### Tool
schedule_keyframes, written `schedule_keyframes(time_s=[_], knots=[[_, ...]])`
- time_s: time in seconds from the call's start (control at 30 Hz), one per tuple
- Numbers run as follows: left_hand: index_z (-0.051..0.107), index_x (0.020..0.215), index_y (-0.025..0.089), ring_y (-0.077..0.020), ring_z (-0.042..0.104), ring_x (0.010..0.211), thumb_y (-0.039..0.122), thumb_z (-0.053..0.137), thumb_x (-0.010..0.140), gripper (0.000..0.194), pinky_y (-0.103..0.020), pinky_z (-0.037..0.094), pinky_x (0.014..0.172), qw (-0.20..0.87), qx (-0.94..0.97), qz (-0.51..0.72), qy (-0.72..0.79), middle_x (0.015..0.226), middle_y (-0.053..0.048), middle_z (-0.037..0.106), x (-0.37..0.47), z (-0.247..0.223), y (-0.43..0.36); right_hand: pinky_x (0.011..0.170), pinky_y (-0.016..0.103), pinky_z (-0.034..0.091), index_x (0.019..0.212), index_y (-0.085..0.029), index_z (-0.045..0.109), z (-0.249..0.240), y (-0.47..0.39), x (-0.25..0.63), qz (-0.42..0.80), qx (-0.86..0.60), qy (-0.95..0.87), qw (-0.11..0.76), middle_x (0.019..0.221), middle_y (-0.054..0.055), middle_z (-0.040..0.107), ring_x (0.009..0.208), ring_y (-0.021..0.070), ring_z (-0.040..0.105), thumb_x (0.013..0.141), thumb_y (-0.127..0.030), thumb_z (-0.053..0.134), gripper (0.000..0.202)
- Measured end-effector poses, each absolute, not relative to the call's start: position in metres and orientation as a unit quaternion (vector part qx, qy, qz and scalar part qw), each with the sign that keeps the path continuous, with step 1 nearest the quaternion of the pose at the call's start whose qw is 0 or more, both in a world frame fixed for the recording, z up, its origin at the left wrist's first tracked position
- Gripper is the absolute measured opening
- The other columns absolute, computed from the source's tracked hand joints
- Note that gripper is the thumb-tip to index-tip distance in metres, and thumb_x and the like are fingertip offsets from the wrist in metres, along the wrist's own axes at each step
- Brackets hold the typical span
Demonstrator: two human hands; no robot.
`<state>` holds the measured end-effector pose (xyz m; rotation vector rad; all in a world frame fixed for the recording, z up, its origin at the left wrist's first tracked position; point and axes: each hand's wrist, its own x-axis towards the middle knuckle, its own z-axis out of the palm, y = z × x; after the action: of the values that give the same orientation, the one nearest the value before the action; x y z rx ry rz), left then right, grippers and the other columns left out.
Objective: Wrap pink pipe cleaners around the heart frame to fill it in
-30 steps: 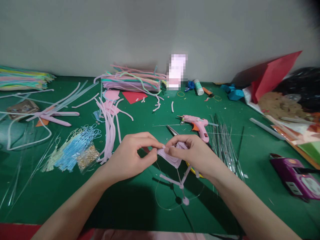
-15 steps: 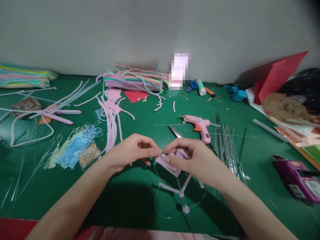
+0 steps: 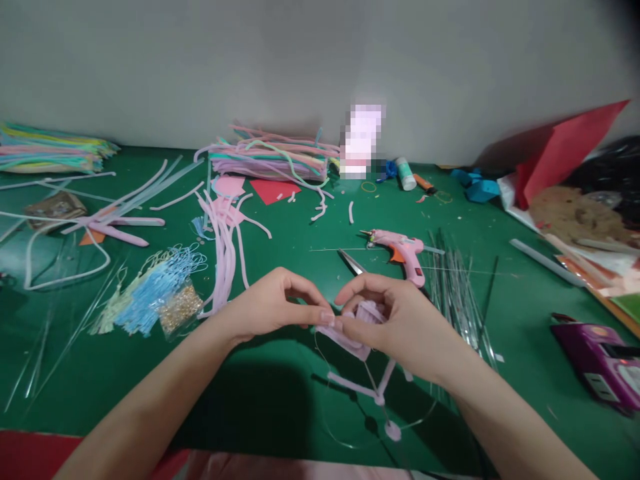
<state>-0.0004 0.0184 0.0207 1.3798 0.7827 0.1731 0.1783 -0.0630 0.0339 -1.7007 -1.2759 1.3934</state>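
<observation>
Between my two hands is a lilac pipe-cleaner piece [image 3: 345,341], folded into a small boxy shape. My left hand [image 3: 290,303] pinches its near left corner with thumb and fingertips. My right hand [image 3: 395,320] grips its other side, fingers curled round it and hiding part of it. From the piece hangs a wire with a Y-shaped lilac pipe-cleaner part [image 3: 379,399] and a round lilac disc [image 3: 393,431] at its lower end. A thin clear thread [image 3: 345,443] loops down beside them. Scissors [image 3: 351,262] lie just beyond my right hand, partly hidden by it.
A pink glue gun [image 3: 400,250] and thin metallic sticks [image 3: 457,293] lie at right, near a purple device [image 3: 597,363]. Left are blue tassels [image 3: 153,293], a bag of gold beads [image 3: 179,312] and loose lilac pipe cleaners [image 3: 225,260]. Bundled pipe cleaners [image 3: 270,163] lie behind.
My fingertips have come closer together on the lilac piece. The hanging Y-shaped part and disc have swung right and slightly down. The whole view has shifted a little.
</observation>
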Motion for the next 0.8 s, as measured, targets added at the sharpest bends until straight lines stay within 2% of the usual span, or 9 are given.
schedule_keyframes(time_s=[0.1,0.3,0.47,0.6,0.67,0.77,0.8], knots=[[0.074,0.075,0.015,-0.0139,0.061,0.071,0.032,0.073,0.074,0.017,-0.024,0.048,0.068,0.629,0.702,0.106,0.316,0.079,-0.004,0.071,-0.001,0.025,0.017,0.042,0.022,0.034,0.077,-0.022,0.062,0.035,-0.063,0.18,0.521,-0.635,-0.489,0.294,0.057,-0.004,0.052,0.049,0.0104,0.044,0.066,-0.028,0.072,0.016],[0.07,0.078,0.015,-0.013,0.061,0.075,0.029,0.064,0.083,0.016,-0.023,0.046,0.072,0.536,0.796,0.142,0.243,0.082,-0.004,0.067,-0.005,0.029,0.013,0.044,0.021,0.034,0.077,-0.021,0.061,0.037,-0.063,0.181,0.53,-0.628,-0.489,0.293,0.062,-0.004,0.056,0.05,0.0086,0.042,0.065,-0.028,0.074,0.019],[0.068,0.078,0.015,-0.0128,0.06,0.074,0.027,0.062,0.084,0.015,-0.022,0.046,0.071,0.534,0.796,0.135,0.252,0.081,-0.003,0.068,-0.003,0.027,0.013,0.045,0.021,0.033,0.077,-0.021,0.061,0.034,-0.061,0.186,0.539,-0.617,-0.493,0.292,0.06,-0.005,0.054,0.05,0.0083,0.043,0.067,-0.026,0.073,0.016],[0.068,0.078,0.015,-0.013,0.061,0.071,0.032,0.063,0.082,0.018,-0.021,0.046,0.066,0.56,0.759,0.118,0.312,0.08,-0.002,0.069,-0.001,0.023,0.015,0.049,0.021,0.039,0.094,-0.022,0.063,0.031,-0.06,0.195,0.546,-0.602,-0.513,0.277,0.071,-0.003,0.061,0.056,0.0096,0.049,0.072,-0.026,0.07,0.024],[0.068,0.078,0.016,-0.0131,0.061,0.071,0.034,0.063,0.082,0.019,-0.021,0.047,0.065,0.566,0.747,0.123,0.327,0.08,-0.002,0.069,0.0,0.022,0.017,0.048,0.022,0.038,0.098,-0.022,0.063,0.027,-0.06,0.198,0.56,-0.601,-0.508,0.259,0.069,-0.003,0.06,0.055,0.01,0.049,0.073,-0.026,0.07,0.027],[0.068,0.077,0.016,-0.0125,0.06,0.07,0.033,0.064,0.081,0.018,-0.021,0.047,0.065,0.572,0.738,0.128,0.334,0.078,-0.001,0.068,0.0,0.022,0.017,0.048,0.022,0.036,0.08,-0.02,0.064,0.019,-0.06,0.198,0.59,-0.584,-0.495,0.257,0.062,-0.003,0.057,0.054,0.0097,0.047,0.074,-0.03,0.07,0.013],[0.067,0.076,0.016,-0.0122,0.06,0.069,0.033,0.064,0.08,0.017,-0.021,0.047,0.064,0.575,0.736,0.129,0.332,0.077,-0.001,0.068,0.0,0.022,0.017,0.049,0.022,0.035,0.073,-0.019,0.063,0.017,-0.059,0.198,0.599,-0.575,-0.491,0.263,0.061,-0.003,0.057,0.054,0.0093,0.047,0.074,-0.032,0.071,0.015]])
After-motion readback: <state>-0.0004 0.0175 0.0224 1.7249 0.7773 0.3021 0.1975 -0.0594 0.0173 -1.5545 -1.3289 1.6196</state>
